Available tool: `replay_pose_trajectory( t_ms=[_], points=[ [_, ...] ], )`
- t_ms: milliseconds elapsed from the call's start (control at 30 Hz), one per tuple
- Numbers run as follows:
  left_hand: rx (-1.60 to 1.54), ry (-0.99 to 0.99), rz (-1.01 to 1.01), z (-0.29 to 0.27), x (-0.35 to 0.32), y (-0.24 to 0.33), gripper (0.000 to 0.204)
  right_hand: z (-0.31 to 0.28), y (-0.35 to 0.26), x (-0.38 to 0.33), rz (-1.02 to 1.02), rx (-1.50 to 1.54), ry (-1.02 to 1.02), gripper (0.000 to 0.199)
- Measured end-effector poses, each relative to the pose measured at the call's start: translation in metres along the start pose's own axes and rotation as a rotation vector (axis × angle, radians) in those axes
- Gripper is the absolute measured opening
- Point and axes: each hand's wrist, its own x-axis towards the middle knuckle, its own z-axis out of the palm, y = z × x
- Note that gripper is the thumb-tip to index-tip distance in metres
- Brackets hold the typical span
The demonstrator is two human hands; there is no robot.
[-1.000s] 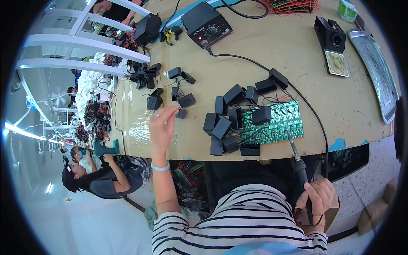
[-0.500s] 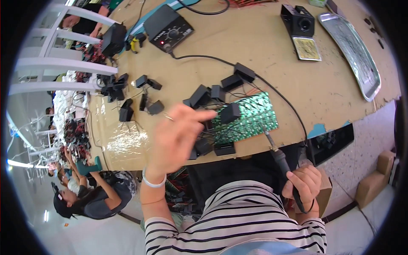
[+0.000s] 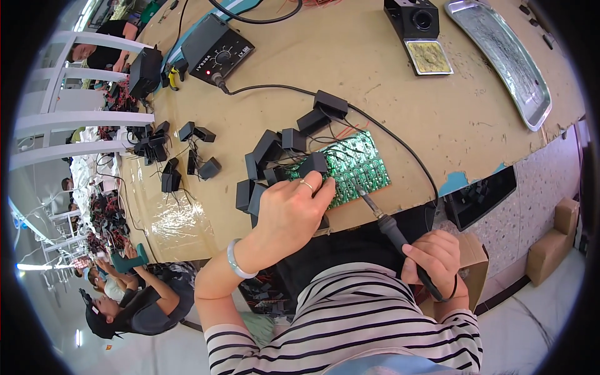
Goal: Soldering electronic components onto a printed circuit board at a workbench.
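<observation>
A green circuit board [image 3: 373, 167] lies near the table's front edge, with thin black wires running over it to several small black boxes [image 3: 267, 147]. My left hand [image 3: 290, 209] is over the board's left side, fingers bent and drawn together beside one black box [image 3: 312, 164]. What is between those fingertips is hidden. In my right hand [image 3: 435, 259] is a soldering iron [image 3: 394, 234], held by its dark handle. Its metal tip points up and left over the board's near part; whether it touches cannot be made out.
A soldering station [image 3: 219, 53] with a lit red lamp stands at the back left, its cable crossing the table. An iron stand [image 3: 412, 22] with a sponge tray [image 3: 429, 57] and a long metal tray [image 3: 500, 59] sit at the back right. Other people work at the left.
My left hand has come down onto the board's left side, its fingers drawing in. The soldering iron has shifted left along with my right hand. The whole view has also shifted a little.
</observation>
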Motion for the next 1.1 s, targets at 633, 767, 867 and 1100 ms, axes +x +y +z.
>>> replay_pose_trajectory(
  t_ms=[633,767,867,1100],
  points=[
    [0.026,-0.003,-0.017,0.006,0.002,-0.001,0.029,0.016,0.006,-0.001,-0.016,0.025,-0.024,0.03],
    [0.033,-0.006,-0.015,0.006,0.001,-0.001,0.029,0.015,0.006,0.0,-0.006,0.025,-0.02,0.03],
    [0.032,0.006,0.004,0.006,0.001,-0.001,0.029,0.015,0.006,0.002,-0.011,0.022,-0.035,0.03],
    [0.047,-0.019,-0.015,0.005,0.002,0.001,0.028,0.015,0.005,0.001,-0.048,-0.013,-0.054,0.026]
  ],
)
